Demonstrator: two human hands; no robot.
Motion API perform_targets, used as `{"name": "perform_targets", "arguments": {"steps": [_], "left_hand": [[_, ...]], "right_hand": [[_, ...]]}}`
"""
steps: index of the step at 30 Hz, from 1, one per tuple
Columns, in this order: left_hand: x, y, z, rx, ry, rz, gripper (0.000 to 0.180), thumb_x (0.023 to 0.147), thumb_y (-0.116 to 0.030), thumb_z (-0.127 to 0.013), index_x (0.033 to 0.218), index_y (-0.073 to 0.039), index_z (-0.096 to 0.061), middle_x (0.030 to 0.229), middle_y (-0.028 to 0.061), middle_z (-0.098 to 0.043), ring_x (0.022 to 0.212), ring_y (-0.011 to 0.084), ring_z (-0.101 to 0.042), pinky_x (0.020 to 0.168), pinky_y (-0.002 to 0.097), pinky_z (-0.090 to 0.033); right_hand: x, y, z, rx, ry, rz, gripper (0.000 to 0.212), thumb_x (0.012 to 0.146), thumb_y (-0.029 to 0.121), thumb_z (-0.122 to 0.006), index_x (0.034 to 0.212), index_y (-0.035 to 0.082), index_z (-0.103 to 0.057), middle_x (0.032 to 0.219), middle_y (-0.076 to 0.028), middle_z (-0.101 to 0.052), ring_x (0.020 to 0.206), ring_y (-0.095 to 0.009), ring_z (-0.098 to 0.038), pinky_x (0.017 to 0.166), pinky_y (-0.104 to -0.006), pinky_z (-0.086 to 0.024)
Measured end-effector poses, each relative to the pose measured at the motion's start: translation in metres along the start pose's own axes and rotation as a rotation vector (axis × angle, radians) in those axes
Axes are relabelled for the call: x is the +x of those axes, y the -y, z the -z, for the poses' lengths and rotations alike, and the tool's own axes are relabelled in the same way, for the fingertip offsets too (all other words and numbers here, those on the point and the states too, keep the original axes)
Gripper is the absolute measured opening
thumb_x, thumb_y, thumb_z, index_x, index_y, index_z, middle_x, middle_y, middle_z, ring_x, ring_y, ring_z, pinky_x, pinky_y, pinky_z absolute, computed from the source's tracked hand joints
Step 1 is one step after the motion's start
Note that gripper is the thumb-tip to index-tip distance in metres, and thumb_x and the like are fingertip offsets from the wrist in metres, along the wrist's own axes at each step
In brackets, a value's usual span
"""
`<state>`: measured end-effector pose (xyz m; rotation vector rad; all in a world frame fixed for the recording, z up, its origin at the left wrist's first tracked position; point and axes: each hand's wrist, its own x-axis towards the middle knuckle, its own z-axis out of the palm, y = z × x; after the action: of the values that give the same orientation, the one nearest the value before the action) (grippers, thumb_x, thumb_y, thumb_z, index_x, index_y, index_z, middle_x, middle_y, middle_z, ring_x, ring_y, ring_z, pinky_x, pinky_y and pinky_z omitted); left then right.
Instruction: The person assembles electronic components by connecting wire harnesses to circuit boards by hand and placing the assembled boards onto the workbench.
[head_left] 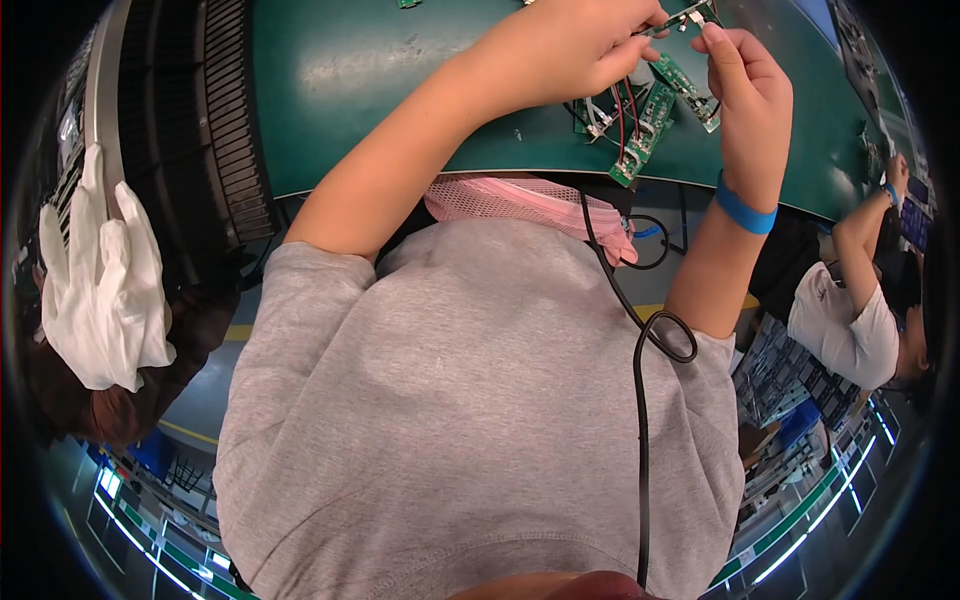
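My left hand (605,45): thumb and fingers closed to a narrow pinch, holding one end of a slim green circuit board (676,20), tilted nearly edge-on to me.
My right hand (750,85): thumb and forefinger drawn nearly together, tips at a small white connector (697,18) by the board's far end; whether I pinch it or only press on it, I cannot tell.
Board in work: raised between my two hands, over the green tabletop (400,125), at the top edge of view.
Below my hands: more green circuit boards (643,135) lie near the table's front edge, with red and black wires (624,112) among them.
My right wrist: a blue band (746,208) around it.
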<state>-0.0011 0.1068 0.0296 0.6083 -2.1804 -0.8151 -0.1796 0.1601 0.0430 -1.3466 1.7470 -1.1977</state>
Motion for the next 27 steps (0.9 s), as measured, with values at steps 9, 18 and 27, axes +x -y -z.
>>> {"name": "perform_targets", "arguments": {"steps": [9, 18, 27], "left_hand": [[-0.004, 0.006, -0.012, -0.135, -0.107, -0.158, 0.017, 0.079, -0.004, -0.054, 0.095, 0.0, -0.05, 0.066, 0.0196, -0.055, 0.058, 0.0332, -0.058, 0.05, 0.0365, -0.045], [0.0, 0.004, -0.008, -0.142, -0.081, -0.132, 0.022, 0.077, -0.009, -0.061, 0.096, -0.001, -0.052, 0.065, 0.0101, -0.059, 0.053, 0.0196, -0.059, 0.051, 0.0274, -0.047], [0.003, 0.007, -0.004, -0.14, -0.091, -0.095, 0.024, 0.073, -0.012, -0.063, 0.093, -0.001, -0.057, 0.079, 0.0142, -0.055, 0.067, 0.0284, -0.058, 0.06, 0.0337, -0.048]], "right_hand": [[0.01, -0.011, 0.012, 0.186, 0.211, -0.102, 0.022, 0.088, 0.018, -0.051, 0.077, 0.0, -0.054, 0.056, 0.008, -0.033, 0.049, -0.002, -0.024, 0.045, -0.0192, -0.018], [0.008, 0.001, 0.015, 0.234, 0.218, -0.038, 0.022, 0.088, 0.018, -0.051, 0.079, -0.001, -0.056, 0.056, 0.007, -0.034, 0.05, -0.001, -0.024, 0.045, -0.0194, -0.018], [-0.014, 0.024, -0.004, -0.307, 0.274, 0.079, 0.02, 0.086, 0.019, -0.055, 0.084, -0.001, -0.06, 0.058, 0.008, -0.039, 0.052, 0.0, -0.03, 0.044, -0.0192, -0.021]]}}
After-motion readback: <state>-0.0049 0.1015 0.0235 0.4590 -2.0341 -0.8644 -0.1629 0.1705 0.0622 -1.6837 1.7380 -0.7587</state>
